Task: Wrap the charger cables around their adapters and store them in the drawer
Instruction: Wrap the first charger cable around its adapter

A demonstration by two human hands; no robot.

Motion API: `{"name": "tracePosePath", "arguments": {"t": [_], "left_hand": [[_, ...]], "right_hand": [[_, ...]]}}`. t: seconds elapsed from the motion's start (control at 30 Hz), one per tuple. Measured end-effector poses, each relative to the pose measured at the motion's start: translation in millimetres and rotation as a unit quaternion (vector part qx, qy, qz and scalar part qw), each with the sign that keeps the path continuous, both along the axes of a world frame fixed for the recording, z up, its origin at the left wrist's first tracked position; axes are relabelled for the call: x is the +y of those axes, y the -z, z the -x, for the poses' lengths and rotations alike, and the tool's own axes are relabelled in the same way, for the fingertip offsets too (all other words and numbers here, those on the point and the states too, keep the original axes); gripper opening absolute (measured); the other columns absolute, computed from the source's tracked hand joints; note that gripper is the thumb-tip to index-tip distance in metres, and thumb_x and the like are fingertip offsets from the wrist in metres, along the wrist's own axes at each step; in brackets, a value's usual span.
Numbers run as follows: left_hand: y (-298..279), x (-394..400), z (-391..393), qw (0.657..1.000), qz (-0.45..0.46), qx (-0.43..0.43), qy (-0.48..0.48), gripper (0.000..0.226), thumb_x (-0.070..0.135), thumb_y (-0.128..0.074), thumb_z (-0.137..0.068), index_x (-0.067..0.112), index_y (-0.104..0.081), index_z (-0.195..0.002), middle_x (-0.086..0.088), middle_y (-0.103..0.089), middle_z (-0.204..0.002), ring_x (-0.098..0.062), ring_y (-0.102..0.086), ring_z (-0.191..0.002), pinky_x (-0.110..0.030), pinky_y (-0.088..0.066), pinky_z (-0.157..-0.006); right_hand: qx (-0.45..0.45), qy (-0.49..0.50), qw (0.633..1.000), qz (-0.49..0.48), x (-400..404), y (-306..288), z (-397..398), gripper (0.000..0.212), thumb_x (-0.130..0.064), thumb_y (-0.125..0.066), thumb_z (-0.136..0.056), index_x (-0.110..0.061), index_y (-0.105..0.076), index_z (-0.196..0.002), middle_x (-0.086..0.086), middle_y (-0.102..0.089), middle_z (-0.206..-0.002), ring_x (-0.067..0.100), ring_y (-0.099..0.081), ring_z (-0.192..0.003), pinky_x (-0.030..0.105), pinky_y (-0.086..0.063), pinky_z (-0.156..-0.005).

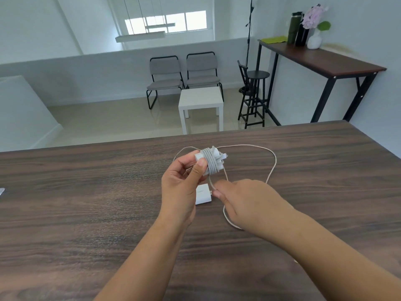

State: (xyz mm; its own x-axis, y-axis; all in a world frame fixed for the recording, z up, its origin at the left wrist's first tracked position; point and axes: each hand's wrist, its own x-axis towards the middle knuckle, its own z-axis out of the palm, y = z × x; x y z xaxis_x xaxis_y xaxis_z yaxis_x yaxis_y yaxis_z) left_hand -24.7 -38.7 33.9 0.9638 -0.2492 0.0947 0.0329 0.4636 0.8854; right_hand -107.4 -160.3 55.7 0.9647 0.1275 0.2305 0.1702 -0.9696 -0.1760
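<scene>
My left hand point(184, 181) holds a white adapter point(209, 161) above the dark wooden table point(86, 203), with several turns of white cable wound around it. My right hand point(245, 200) pinches the free end of that cable point(211, 185) just below the adapter. A second white adapter point(203, 194) lies flat on the table under my hands. Its pale cable point(272, 164) loops loosely across the table behind and to the right of my hands. No drawer is in view.
The table's far edge point(238, 129) runs across the middle of the view. A small grey object point(1, 190) pokes in at the left edge. Beyond stand two chairs point(184, 77), a white side table point(200, 103), a black stool point(255, 94) and a tall counter point(321, 59).
</scene>
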Motion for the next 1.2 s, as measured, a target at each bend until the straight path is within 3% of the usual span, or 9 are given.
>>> {"name": "tracePosePath", "arguments": {"t": [0.13,0.23,0.3,0.43,0.6,0.8,0.93,1.07,1.2], "left_hand": [[3,-2,4,1.0,-0.005,0.016,-0.003,0.028,0.02,-0.07,-0.071,0.01,-0.069,-0.097,0.002,-0.075,-0.087,-0.01,-0.067,-0.078,-0.018,-0.053,-0.064],[-4,1,2,0.991,0.083,0.105,0.027,0.036,0.021,-0.066,-0.074,0.005,-0.066,-0.106,-0.004,-0.071,-0.092,-0.009,-0.065,-0.072,-0.016,-0.054,-0.064],[-10,5,0,0.982,0.127,0.138,0.03,0.034,0.022,-0.066,-0.075,0.006,-0.068,-0.104,-0.002,-0.072,-0.085,-0.006,-0.065,-0.066,-0.014,-0.054,-0.059],[-19,6,0,0.973,0.152,0.17,0.035,0.022,0.022,-0.067,-0.075,0.008,-0.07,-0.092,0.0,-0.072,-0.08,-0.005,-0.067,-0.065,-0.014,-0.055,-0.056],[-9,8,-2,0.974,0.138,0.18,0.01,0.023,0.019,-0.067,-0.077,0.005,-0.069,-0.095,-0.002,-0.072,-0.079,-0.006,-0.066,-0.062,-0.015,-0.055,-0.055],[16,0,7,0.999,0.0,0.028,-0.021,0.031,0.019,-0.071,-0.073,0.009,-0.067,-0.102,-0.003,-0.073,-0.088,-0.015,-0.067,-0.08,-0.023,-0.056,-0.07],[21,1,10,0.992,-0.097,-0.078,-0.036,0.033,0.019,-0.08,-0.075,0.011,-0.068,-0.105,-0.004,-0.072,-0.088,-0.012,-0.065,-0.081,-0.026,-0.055,-0.075],[23,7,8,0.973,-0.188,-0.131,-0.015,0.033,0.02,-0.083,-0.074,0.014,-0.07,-0.104,-0.005,-0.073,-0.095,-0.017,-0.067,-0.081,-0.027,-0.057,-0.073],[18,16,5,0.96,-0.237,-0.126,0.073,0.026,0.004,-0.08,-0.076,0.019,-0.071,-0.096,0.008,-0.071,-0.085,-0.006,-0.059,-0.072,-0.019,-0.052,-0.066]], "right_hand": [[-0.061,-0.028,0.993,0.096,-5,2,-2,0.011,-0.023,-0.051,-0.086,-0.014,-0.054,-0.081,0.003,-0.06,-0.053,0.031,-0.056,-0.043,0.024,-0.002,-0.042],[-0.032,-0.03,0.995,0.088,-3,0,-3,0.016,-0.019,-0.043,-0.094,-0.019,-0.055,-0.103,0.006,-0.067,-0.078,0.033,-0.059,-0.064,0.031,-0.023,-0.05],[0.008,-0.004,0.996,0.088,-8,3,-4,0.022,-0.021,-0.035,-0.098,-0.024,-0.047,-0.116,0.007,-0.066,-0.094,0.033,-0.052,-0.073,0.032,-0.027,-0.059],[0.033,0.025,0.995,0.094,-14,13,-9,0.026,-0.019,-0.035,-0.097,-0.026,-0.045,-0.12,0.01,-0.065,-0.096,0.034,-0.055,-0.077,0.033,-0.03,-0.06],[0.07,-0.004,0.992,0.102,-14,14,-12,0.031,-0.018,-0.034,-0.097,-0.027,-0.047,-0.123,0.013,-0.065,-0.098,0.036,-0.06,-0.085,0.033,-0.034,-0.062],[0.065,-0.069,0.993,0.064,-13,-15,-2,0.026,-0.028,-0.031,-0.1,-0.023,-0.053,-0.112,0.009,-0.066,-0.098,0.035,-0.06,-0.088,0.034,-0.04,-0.065],[0.048,-0.069,0.993,0.08,-25,-36,-4,0.029,-0.036,-0.029,-0.1,-0.024,-0.055,-0.102,0.0,-0.066,-0.095,0.026,-0.059,-0.09,0.037,-0.046,-0.075],[0.017,-0.063,0.994,0.084,-37,-44,-11,0.031,-0.044,-0.032,-0.098,-0.027,-0.057,-0.101,-0.005,-0.066,-0.091,0.021,-0.06,-0.087,0.035,-0.047,-0.072],[-0.011,-0.077,0.996,0.038,-52,-45,-19,0.025,-0.048,-0.039,-0.094,-0.034,-0.06,-0.092,-0.013,-0.062,-0.077,0.013,-0.059,-0.077,0.036,-0.051,-0.07]]}}
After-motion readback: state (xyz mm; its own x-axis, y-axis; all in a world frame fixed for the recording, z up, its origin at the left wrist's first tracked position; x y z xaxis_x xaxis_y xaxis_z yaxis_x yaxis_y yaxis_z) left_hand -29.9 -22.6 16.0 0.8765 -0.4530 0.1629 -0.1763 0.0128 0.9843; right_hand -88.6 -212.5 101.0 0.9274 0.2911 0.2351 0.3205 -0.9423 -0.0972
